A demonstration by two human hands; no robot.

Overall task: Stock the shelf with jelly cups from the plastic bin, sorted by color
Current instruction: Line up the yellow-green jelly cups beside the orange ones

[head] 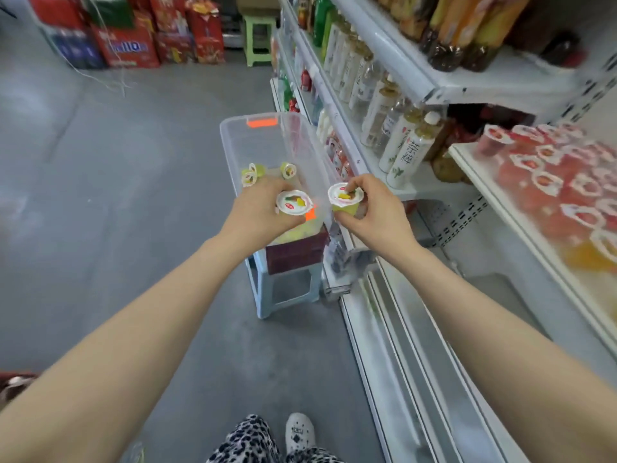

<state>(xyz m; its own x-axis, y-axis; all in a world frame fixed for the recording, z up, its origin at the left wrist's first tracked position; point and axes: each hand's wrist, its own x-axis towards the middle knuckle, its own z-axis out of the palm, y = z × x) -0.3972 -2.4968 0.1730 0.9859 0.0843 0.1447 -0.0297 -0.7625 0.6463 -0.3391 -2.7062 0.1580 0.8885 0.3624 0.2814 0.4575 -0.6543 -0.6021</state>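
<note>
A clear plastic bin [233, 142] rests on a pale blue stool in the aisle. Three yellow-green jelly cups [255, 173] lie on its floor. Above the bin's near end, my left hand [258, 212] holds a yellow-green jelly cup [293, 202] with a white foil lid. Just right of it, my right hand [374, 212] grips another yellow-green jelly cup [345, 199] by its rim and side. The white shelf [474, 182] at the right carries rows of red jelly cups [547, 178], with orange ones [587, 252] nearer to me.
Bottled drinks [405, 152] fill the shelf beside the red cups and the tier above. The pale blue stool [283, 289] stands against the shelving base. Red cartons [133, 45] and a green stool [258, 38] stand at the aisle's far end. Grey floor lies to the left.
</note>
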